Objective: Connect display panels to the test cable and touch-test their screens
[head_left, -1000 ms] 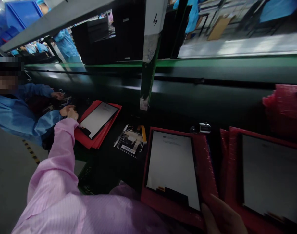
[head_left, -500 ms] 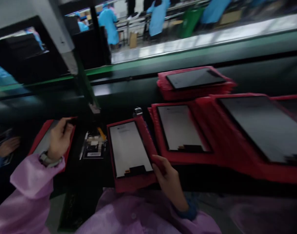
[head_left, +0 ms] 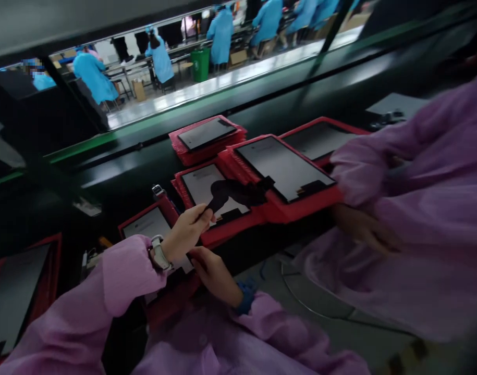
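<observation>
My left hand [head_left: 189, 229], with a watch on its wrist, is closed on one end of a black strip-like thing [head_left: 234, 192]. That thing looks limp and stretches right over a screen panel [head_left: 197, 187] on a red foam sheet; its exact kind is unclear. My right hand [head_left: 217, 276] has its fingers closed at the right edge of the nearest red foam sheet [head_left: 171, 302]. On this sheet lies another screen panel [head_left: 148, 224], partly hidden by my left forearm.
More screen panels lie on red sheets: a back stack [head_left: 207, 135], a right stack [head_left: 285, 166] and a far-left panel [head_left: 19, 291]. A person in a pink smock [head_left: 426, 208] is close on my right. A small metal object [head_left: 158, 191] lies behind the nearest panel.
The view has turned right. My left hand has moved from the left-hand panel across to the right, now with the black strip-like thing in it. My right hand stays at the nearest sheet's edge.
</observation>
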{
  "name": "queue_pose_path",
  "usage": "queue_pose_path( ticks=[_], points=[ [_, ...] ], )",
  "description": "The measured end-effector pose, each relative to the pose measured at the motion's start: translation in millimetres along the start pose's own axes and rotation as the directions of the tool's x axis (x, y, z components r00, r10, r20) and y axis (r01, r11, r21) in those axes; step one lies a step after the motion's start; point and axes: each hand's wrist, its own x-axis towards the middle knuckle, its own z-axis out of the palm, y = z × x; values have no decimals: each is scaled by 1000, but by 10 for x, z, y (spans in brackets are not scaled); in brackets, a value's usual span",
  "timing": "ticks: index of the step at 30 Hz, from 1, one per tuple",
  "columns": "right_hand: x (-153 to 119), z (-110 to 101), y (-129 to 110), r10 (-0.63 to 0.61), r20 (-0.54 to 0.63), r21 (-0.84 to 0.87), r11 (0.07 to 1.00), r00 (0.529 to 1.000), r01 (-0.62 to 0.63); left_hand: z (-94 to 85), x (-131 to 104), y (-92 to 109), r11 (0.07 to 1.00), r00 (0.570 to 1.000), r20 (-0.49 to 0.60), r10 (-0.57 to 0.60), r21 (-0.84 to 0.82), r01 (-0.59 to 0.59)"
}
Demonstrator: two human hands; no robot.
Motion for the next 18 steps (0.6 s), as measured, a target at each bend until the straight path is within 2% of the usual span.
queue_pose_path(
  ticks=[5, 13, 18],
  points=[
    [48, 5, 1, -44, 21, -6, 999, 999, 44, 177, 196, -10, 999, 998, 65, -16, 36, 14],
    [92, -11, -52, -59, 30, 46, 997, 998, 58, 269, 269, 86, 996, 995, 98, -24, 90, 15],
    [98, -8, -76, -25, -70, 107, 994, 997, 33, 283, 227, 88, 994, 993, 101, -66, 96, 56]
  ],
)
